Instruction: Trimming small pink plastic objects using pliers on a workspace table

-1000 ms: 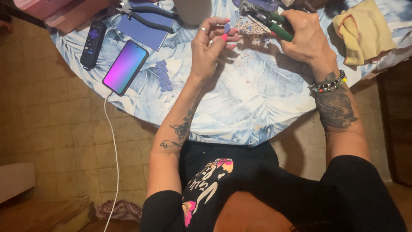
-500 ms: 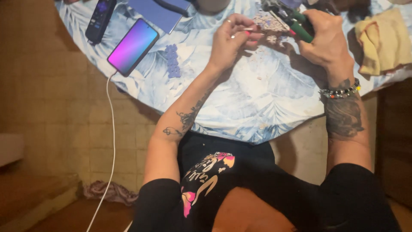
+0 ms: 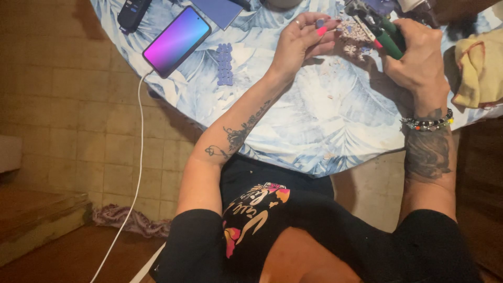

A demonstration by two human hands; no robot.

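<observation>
A round tabletop (image 3: 314,131) under a blue-and-white leaf-print cloth fills the upper view, above the seated person's black-clad lap. A yellow cloth (image 3: 479,68) lies at its right edge, and a phone (image 3: 176,40) with a glowing purple screen, on a white cable (image 3: 137,173), sits at upper left. Beside it rests a small strip of blue pieces (image 3: 225,64). Compared with a second ago, both hands have drawn closer together (the view has also shifted left). The right hand (image 3: 416,57), its grip wrapped around green-handled pliers (image 3: 380,31), points the tool's head toward the left hand (image 3: 301,44), whose fingertips pinch a tiny blue piece (image 3: 320,23) just beside the pliers, over scattered pale fragments (image 3: 348,36). The work seems under way.
</observation>
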